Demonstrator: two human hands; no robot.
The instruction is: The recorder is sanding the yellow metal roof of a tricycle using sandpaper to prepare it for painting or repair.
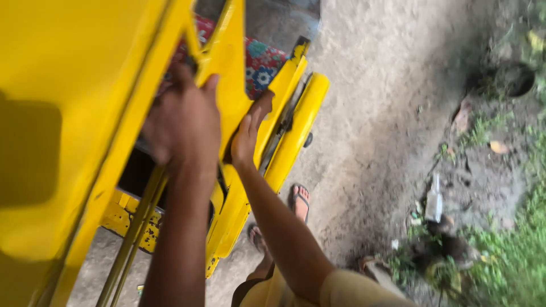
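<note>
A bright yellow vehicle body fills the left of the head view. My left hand grips a slanted yellow frame bar near its top, fingers wrapped over the edge. My right hand presses flat on the same yellow panel lower down, thumb up beside a yellow side rail. A seat with red, blue and white flowered fabric shows behind the frame.
My feet in sandals stand on sandy ground beside the vehicle. To the right lie dirt, dry leaves, scattered litter and grass. A dark hole or pot sits at the upper right.
</note>
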